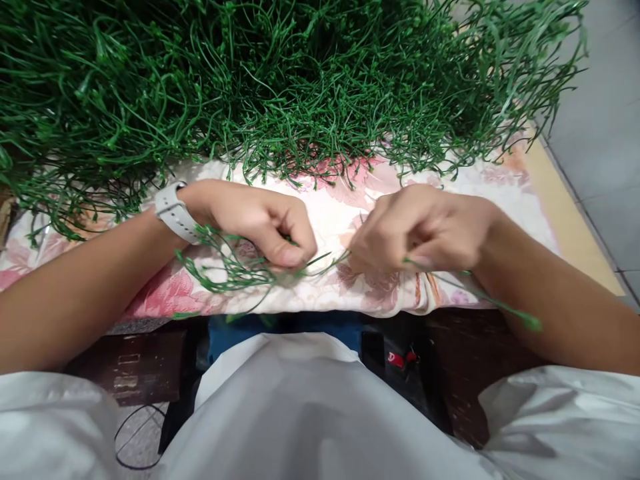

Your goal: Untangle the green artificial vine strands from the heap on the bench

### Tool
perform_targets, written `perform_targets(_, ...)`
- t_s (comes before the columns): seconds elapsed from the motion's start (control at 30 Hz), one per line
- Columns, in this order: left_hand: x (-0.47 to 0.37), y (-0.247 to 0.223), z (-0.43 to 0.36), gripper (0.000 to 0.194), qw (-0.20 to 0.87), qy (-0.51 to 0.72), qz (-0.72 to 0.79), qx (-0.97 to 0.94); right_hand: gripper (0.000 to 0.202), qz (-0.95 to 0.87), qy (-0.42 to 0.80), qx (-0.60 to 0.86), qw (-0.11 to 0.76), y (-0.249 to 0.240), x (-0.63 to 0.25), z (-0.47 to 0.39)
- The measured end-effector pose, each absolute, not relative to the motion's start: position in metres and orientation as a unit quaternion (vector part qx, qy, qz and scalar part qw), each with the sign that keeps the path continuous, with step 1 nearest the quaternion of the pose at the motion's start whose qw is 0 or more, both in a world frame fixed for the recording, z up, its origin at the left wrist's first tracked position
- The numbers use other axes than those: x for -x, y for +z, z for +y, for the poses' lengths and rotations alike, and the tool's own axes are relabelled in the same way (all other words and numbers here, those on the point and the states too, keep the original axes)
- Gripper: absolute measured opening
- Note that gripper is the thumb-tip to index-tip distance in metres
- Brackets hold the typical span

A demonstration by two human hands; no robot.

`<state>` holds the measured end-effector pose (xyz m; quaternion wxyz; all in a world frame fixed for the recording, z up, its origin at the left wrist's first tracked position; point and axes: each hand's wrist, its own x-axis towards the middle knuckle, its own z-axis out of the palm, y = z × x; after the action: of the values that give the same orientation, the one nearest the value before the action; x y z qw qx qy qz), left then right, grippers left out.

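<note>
My left hand [267,227], with a pale watch strap at the wrist, is closed around a small bunch of thin green branching stems [225,277]. Their knobby tips spread out toward the wrist and below the hand. Across from it, my right hand [423,230] is slightly blurred, its fingers pinched on a green stem [495,300]. That stem trails past the right forearm and ends in a small bud-like tip. Thin stem ends show in the gap between the two hands. Both hands are just above the floral cloth, and the fingers hide the gripped parts.
A large heap of similar green stems [300,80] fills the far side of the table. Beneath lies a white and pink floral cloth [170,290], bunched at the near edge. A pale board edge [570,220] and grey floor tiles [610,133] are at the right.
</note>
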<state>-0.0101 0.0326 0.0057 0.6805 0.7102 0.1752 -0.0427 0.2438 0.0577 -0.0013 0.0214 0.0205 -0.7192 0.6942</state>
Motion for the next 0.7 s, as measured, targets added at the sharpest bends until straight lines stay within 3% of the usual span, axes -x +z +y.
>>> perform_targets(0.1,0.026,0.006,0.042,0.047,0.672,-0.023,0.223,-0.706,0.038,-0.723,0.672,-0.016,0.16,0.017,-0.253,0.057)
perform_targets(0.23,0.03,0.002,0.046,0.055,0.645,0.099,0.314,-0.69,0.041,-0.665,0.606,0.185,0.395,0.027,-0.25,0.068)
perform_targets(0.33,0.022,0.003,0.042,0.057,0.624,0.105,0.335,-0.698,0.031,-0.611,0.562,0.257,0.495,0.012,-0.247,0.084)
perform_targets(0.57,0.013,0.005,0.033,0.047,0.608,0.129,0.365,-0.693,0.033,-0.659,0.487,0.281,0.5,-0.018,-0.241,0.094)
perform_targets(0.7,0.014,0.0,0.032,0.046,0.619,0.143,0.376,-0.675,0.028,-0.719,0.489,0.243,0.429,-0.015,-0.235,0.074)
